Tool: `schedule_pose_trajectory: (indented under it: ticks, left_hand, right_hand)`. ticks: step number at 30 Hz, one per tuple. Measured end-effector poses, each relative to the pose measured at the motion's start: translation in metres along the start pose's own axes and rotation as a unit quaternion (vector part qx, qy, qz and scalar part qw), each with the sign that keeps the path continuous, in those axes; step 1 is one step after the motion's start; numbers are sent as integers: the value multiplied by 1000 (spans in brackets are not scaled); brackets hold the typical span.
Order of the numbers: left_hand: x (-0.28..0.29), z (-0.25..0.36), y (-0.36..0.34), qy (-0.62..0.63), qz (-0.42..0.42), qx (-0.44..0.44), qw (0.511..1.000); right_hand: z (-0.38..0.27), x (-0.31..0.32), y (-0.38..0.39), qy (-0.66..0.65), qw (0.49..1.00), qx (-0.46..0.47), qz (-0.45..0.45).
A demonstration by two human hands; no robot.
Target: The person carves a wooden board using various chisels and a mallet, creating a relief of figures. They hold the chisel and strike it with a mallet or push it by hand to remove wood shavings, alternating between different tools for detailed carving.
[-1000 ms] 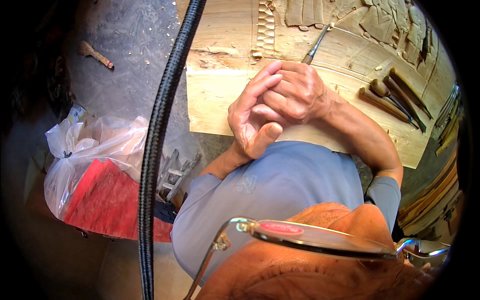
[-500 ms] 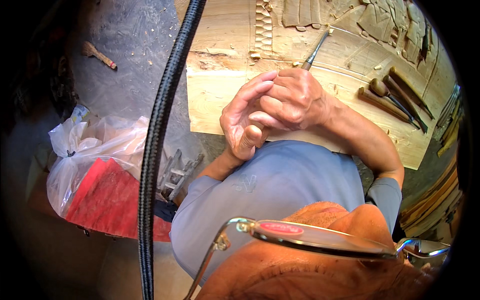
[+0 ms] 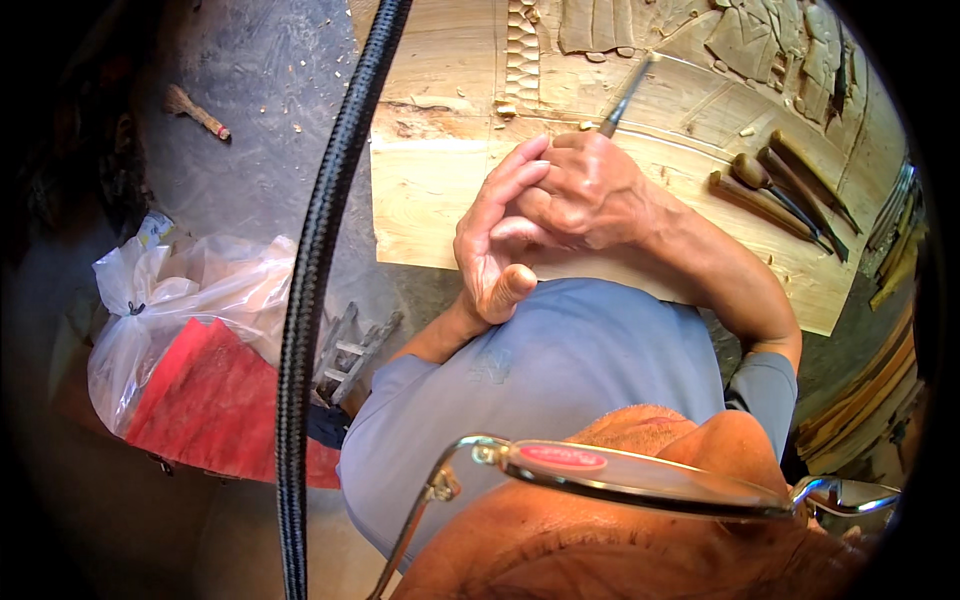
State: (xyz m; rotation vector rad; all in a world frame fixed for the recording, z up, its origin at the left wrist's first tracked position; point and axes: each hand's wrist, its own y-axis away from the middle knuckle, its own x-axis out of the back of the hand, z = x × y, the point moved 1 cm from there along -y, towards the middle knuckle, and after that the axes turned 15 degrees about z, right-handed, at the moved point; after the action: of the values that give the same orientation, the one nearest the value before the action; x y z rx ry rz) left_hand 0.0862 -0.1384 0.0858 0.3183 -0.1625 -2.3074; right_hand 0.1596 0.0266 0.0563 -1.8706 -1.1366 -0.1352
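My right hand (image 3: 585, 190) is closed around a carving chisel, its handle mostly hidden in the fist. The chisel's narrow metal blade (image 3: 628, 98) slants up and to the right, with the tip at the carved wooden panel (image 3: 430, 175). Beside that fist, my left hand (image 3: 490, 240) is open, fingers stretched upward and thumb out, palm turned toward the right hand. Its fingertips are at the right hand's knuckles; whether the palm touches the handle end is hidden.
Several carving tools with wooden handles (image 3: 765, 207) lie at the panel's right. Relief carving (image 3: 770, 40) and wood chips cover its far part. A wooden mallet-like piece (image 3: 197, 112) lies on the floor at left, above a plastic bag (image 3: 190, 280) and a red object (image 3: 225, 400). A black braided cable (image 3: 325, 210) crosses the view.
My left hand has moved slightly right, closer to my right fist. The right hand still grips the chisel, and the whole view has shifted a little.
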Motion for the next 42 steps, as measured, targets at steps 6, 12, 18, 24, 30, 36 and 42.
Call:
schedule_pose_trajectory:
  ticks: [6,12,18,24,30,36,42]
  left_hand:
    - [8,10,-24,-30,-30,-55,998]
    - [-18,28,-58,-201,-151,-343,905]
    - [-78,32,-47,-127,-148,-390,900]
    - [-132,25,-65,-150,-44,-580,800]
    - [-110,2,-89,-330,1,-653,682]
    - [-83,-6,-87,-347,-82,-651,670]
    - [-83,-8,-85,-416,-55,-605,676]
  right_hand:
    - [-30,66,-24,254,958,-131,6]
    - [-22,188,-12,-84,877,-413,232]
    - [3,226,-19,-125,844,-300,426]
    - [22,231,-9,-448,643,-376,495]
    - [5,203,11,-461,585,-421,517]
    - [1,203,23,-481,562,-441,508]
    - [14,229,13,-468,635,-409,459]
